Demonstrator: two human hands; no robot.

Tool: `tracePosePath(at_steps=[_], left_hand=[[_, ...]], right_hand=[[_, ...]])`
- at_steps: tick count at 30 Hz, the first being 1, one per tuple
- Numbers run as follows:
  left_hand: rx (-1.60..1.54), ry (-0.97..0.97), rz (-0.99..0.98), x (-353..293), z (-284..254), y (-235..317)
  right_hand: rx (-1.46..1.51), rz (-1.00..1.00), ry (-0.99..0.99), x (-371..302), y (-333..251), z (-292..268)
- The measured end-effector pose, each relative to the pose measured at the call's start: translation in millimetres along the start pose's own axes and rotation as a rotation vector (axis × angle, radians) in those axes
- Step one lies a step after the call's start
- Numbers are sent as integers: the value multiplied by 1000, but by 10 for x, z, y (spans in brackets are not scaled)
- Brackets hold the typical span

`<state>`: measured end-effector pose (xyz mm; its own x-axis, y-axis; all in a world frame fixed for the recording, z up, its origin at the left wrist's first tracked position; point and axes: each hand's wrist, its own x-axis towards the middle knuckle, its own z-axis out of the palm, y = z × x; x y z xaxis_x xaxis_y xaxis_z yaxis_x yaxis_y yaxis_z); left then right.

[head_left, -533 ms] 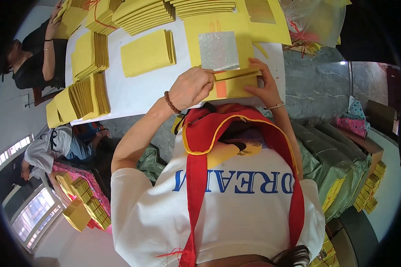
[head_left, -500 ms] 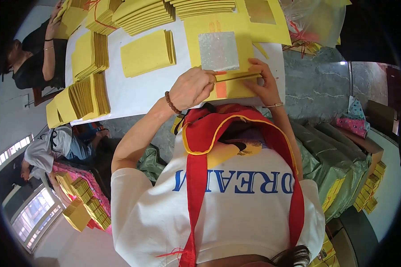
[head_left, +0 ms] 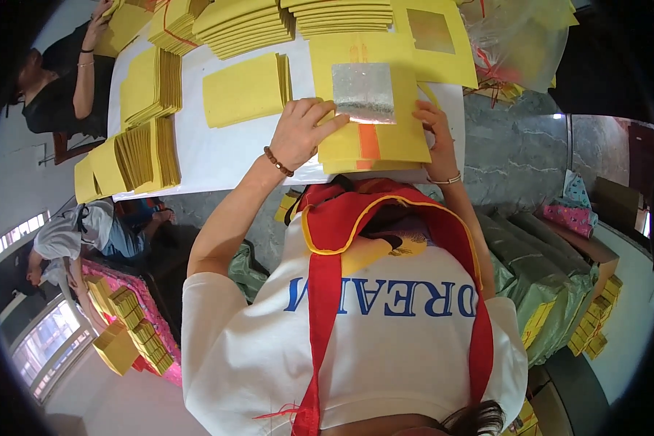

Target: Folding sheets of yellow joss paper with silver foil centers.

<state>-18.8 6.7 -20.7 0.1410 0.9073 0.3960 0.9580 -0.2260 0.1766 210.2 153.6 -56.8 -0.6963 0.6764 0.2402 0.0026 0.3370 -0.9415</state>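
Parted left fingers [head_left: 333,126] and right fingers [head_left: 430,116] touch matte yellow paper [head_left: 405,145] bearing a shiny silver square [head_left: 362,81].

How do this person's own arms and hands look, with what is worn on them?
The left hand, with a brown bead bracelet at its wrist, and the right hand, with a thin pale bangle, wear no gloves. The white sleeves are short.
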Motion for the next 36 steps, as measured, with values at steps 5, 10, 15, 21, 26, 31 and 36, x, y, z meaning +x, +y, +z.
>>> tracePosePath(at_steps=[5,10,15,21,26,31,36], left_hand=[[62,-24,106,-39,-206,168],[-240,-47,-40,-194,-230,324],[-644,-111,-610,-54,-200,280],[-608,-41,-836,109,12,192],[-760,85,-901,82,281,60],[-1108,160,-1092,117,247,53],[-1046,132,-1126,165,201,51]], right_hand=[[-511,-206,31,15,-226,-104],[-507,-339,-399,-30,-333,-226],[-249,168,-324,20,-368,-145],[133,278,-11,135,-340,59],[-69,257,-4,220,-250,42],[-205,323,26,286,-366,95],[-244,280,57,271,-245,130]])
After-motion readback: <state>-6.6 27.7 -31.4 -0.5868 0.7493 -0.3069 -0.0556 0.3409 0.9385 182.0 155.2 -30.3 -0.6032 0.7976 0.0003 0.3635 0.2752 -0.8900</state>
